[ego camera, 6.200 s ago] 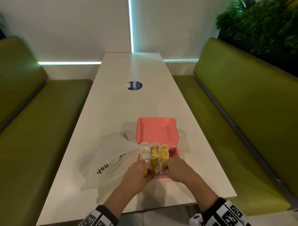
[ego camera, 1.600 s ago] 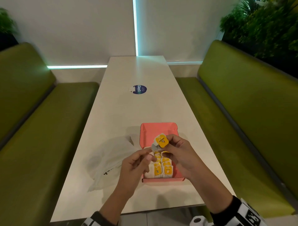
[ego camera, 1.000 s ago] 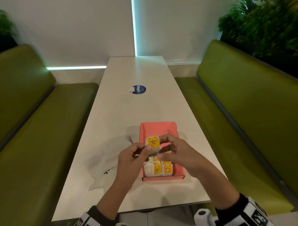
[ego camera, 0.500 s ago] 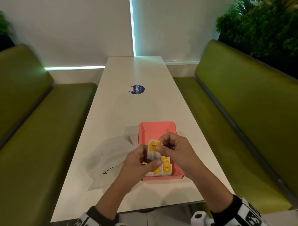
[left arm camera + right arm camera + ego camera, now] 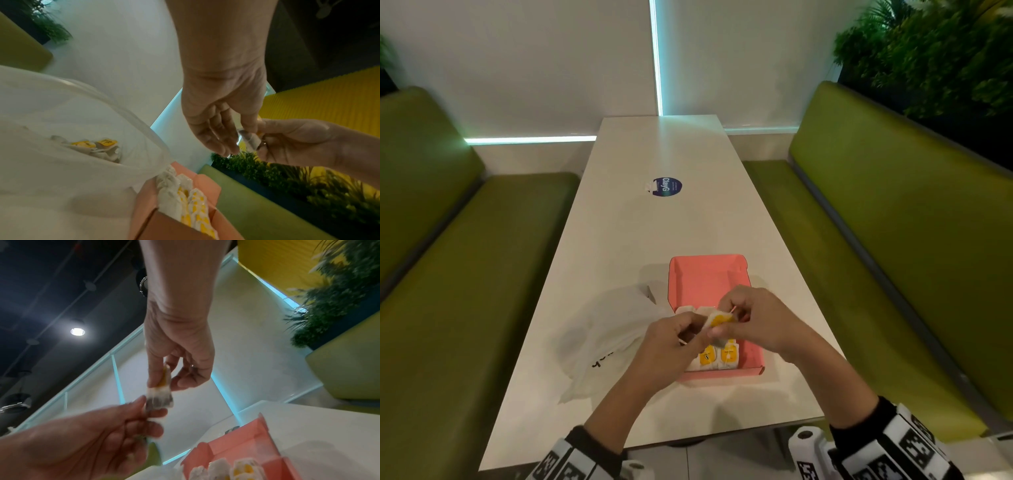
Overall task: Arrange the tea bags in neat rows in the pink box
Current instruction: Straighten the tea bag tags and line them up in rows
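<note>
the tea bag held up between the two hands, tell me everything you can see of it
The tea bag is a small white, slightly see-through paper pouch with dark contents showing through and a yellow tag at one end. It is held in the air above the pink box, touching neither box nor table. The right hand pinches the tagged end; the left hand pinches the other end.

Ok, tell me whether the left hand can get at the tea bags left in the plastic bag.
Probably not yet: the left hand and right hand both pinch one tea bag. Otherwise the plastic bag lies beside it, mouth open.
</note>
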Demonstrator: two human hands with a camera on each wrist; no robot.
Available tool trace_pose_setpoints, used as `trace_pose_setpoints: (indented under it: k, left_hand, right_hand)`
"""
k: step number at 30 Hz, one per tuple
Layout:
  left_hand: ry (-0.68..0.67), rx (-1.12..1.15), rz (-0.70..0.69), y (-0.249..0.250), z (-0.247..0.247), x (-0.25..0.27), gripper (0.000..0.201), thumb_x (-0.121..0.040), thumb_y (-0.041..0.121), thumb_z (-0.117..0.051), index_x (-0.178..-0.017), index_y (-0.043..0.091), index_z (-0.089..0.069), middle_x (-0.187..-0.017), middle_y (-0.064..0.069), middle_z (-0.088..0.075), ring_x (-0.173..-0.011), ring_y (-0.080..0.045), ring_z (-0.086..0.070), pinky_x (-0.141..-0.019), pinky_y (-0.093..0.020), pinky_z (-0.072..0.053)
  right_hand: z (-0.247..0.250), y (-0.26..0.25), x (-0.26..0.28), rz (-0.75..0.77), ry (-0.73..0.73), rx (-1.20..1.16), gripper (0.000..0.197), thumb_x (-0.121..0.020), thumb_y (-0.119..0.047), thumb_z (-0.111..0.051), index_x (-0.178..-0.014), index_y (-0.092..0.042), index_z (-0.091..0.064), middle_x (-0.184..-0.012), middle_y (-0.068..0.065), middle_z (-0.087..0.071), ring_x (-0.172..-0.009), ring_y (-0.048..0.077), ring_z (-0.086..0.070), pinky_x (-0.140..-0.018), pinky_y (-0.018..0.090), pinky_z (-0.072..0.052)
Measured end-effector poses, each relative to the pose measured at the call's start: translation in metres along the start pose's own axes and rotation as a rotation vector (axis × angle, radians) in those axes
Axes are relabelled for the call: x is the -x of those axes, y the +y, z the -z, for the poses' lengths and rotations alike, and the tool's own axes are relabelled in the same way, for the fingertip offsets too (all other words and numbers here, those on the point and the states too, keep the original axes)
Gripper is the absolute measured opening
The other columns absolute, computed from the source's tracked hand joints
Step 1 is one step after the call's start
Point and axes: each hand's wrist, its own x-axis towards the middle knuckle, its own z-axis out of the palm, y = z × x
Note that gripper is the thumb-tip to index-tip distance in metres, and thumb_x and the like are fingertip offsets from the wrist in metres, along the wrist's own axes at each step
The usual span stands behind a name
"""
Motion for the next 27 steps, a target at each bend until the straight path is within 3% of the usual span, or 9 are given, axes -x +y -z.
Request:
trace_pose_setpoints:
  k: [3,4,8,12,16,18,21,23,27]
  left_hand:
    - [-0.02,-0.134,0.076,-0.016,-0.003,-0.005,0.015,-0.086,0.034,-0.064,-0.101,0.036,-0.063,-0.083,0.014,-0.065,-0.073,-0.004,-0.057,-0.069,-0.016,-0.046]
    - [-0.019,-0.171,0.089,-0.022,-0.005,-0.006,0.018,-0.086,0.031,-0.065,-0.104,0.034,-0.063,-0.086,0.013,-0.065,-0.074,-0.005,-0.057,-0.07,-0.017,-0.046]
    - [-0.103,-0.448,0.018,-0.042,-0.02,-0.01,0.02,-0.088,0.025,-0.062,-0.107,0.024,-0.067,-0.096,0.005,-0.064,-0.083,-0.01,-0.057,-0.076,-0.019,-0.046]
    - [-0.245,-0.549,-0.024,-0.056,-0.036,-0.008,0.021,-0.089,0.027,-0.059,-0.106,0.019,-0.068,-0.107,0.002,-0.065,-0.093,-0.011,-0.056,-0.082,-0.015,-0.041]
    - [-0.259,-0.526,-0.045,-0.06,-0.04,-0.003,0.019,-0.09,0.026,-0.058,-0.092,0.012,-0.069,-0.085,-0.001,-0.065,-0.075,-0.011,-0.055,-0.063,-0.007,-0.035]
    - [-0.261,-0.523,-0.029,-0.06,-0.04,-0.002,0.017,-0.09,0.027,-0.058,-0.097,0.017,-0.07,-0.09,0.002,-0.067,-0.076,-0.008,-0.055,-0.066,-0.006,-0.038]
    - [-0.236,-0.583,-0.02,-0.06,-0.045,-0.008,0.02,-0.089,0.022,-0.057,-0.106,0.019,-0.066,-0.104,0.002,-0.067,-0.09,-0.011,-0.059,-0.078,-0.015,-0.045]
    - [-0.23,-0.663,-0.018,-0.056,-0.05,-0.014,0.022,-0.088,0.019,-0.055,-0.109,0.017,-0.062,-0.108,0.0,-0.064,-0.097,-0.016,-0.059,-0.082,-0.021,-0.044]
    - [-0.288,-0.693,0.053,-0.055,-0.057,-0.026,0.025,-0.085,0.021,-0.061,-0.109,0.012,-0.057,-0.107,-0.008,-0.063,-0.099,-0.024,-0.058,-0.084,-0.03,-0.044]
  right_hand:
    - [0.016,0.016,-0.011,-0.025,0.406,0.083,0.026,-0.07,-0.016,-0.081,-0.061,-0.022,-0.057,-0.076,-0.004,-0.056,-0.066,0.012,-0.049,-0.063,0.022,-0.038]
    - [0.02,0.02,-0.012,-0.04,0.452,0.146,0.028,-0.071,-0.017,-0.081,-0.06,-0.022,-0.055,-0.076,-0.005,-0.055,-0.064,0.01,-0.048,-0.062,0.021,-0.037]
    - [0.014,0.039,-0.005,-0.147,0.094,0.309,0.032,-0.07,-0.013,-0.08,-0.056,-0.023,-0.053,-0.07,-0.007,-0.055,-0.062,0.007,-0.047,-0.052,0.011,-0.035]
    - [0.007,0.059,-0.003,-0.223,0.174,0.367,0.021,-0.073,-0.017,-0.076,-0.063,-0.018,-0.057,-0.063,-0.012,-0.052,-0.064,0.013,-0.049,-0.061,0.026,-0.04]
    - [-0.007,0.075,0.002,-0.22,0.122,0.436,0.039,-0.076,-0.021,-0.073,-0.058,-0.026,-0.039,-0.061,-0.01,-0.046,-0.06,0.011,-0.043,-0.05,0.017,-0.03]
    - [-0.013,0.082,0.005,-0.211,0.103,0.436,0.035,-0.08,-0.022,-0.07,-0.062,-0.027,-0.04,-0.064,-0.009,-0.049,-0.06,0.01,-0.046,-0.05,0.013,-0.03]
    - [-0.019,0.086,0.01,-0.202,0.091,0.452,0.017,-0.083,-0.021,-0.066,-0.074,-0.019,-0.051,-0.072,-0.002,-0.057,-0.063,0.013,-0.052,-0.053,0.016,-0.038]
    - [-0.022,0.087,0.012,-0.199,0.091,0.496,0.007,-0.084,-0.018,-0.061,-0.083,-0.012,-0.057,-0.079,0.003,-0.063,-0.07,0.018,-0.058,-0.062,0.026,-0.047]
    - [-0.029,0.09,0.016,-0.219,0.082,0.556,0.005,-0.085,-0.015,-0.055,-0.084,-0.01,-0.056,-0.082,0.007,-0.064,-0.075,0.023,-0.059,-0.065,0.031,-0.046]
